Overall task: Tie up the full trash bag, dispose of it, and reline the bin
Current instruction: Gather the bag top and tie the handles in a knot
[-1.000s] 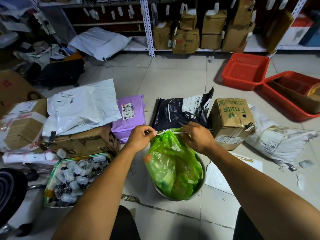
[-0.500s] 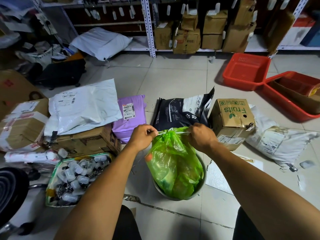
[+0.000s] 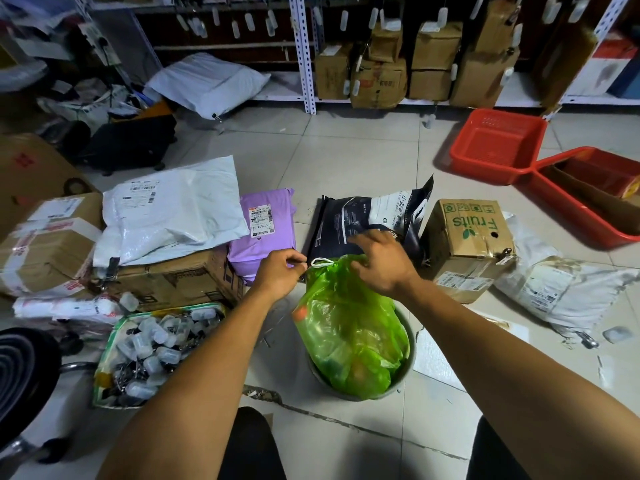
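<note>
A full green trash bag [image 3: 349,327] stands in a round grey bin [image 3: 409,358] on the tiled floor, its mouth gathered at the top. A white drawstring [image 3: 321,261] loops out of the neck. My left hand [image 3: 278,277] sits at the left of the neck, fingers curled, pinching the string's end. My right hand [image 3: 382,263] hovers over the top right of the bag with fingers spread and relaxed, thumb against the green plastic, holding nothing.
Behind the bag lie a black pouch [image 3: 363,220], a purple mailer [image 3: 266,223] and a Fruits carton [image 3: 467,244]. A tray of clips [image 3: 152,351] sits at the left, with cartons and white mailers [image 3: 169,209] beyond it. Two red baskets [image 3: 498,143] stand far right.
My right hand has let go of the drawstring and opened above the bag. The string, earlier pulled taut between both hands, now hangs in a slack loop by my left hand.
</note>
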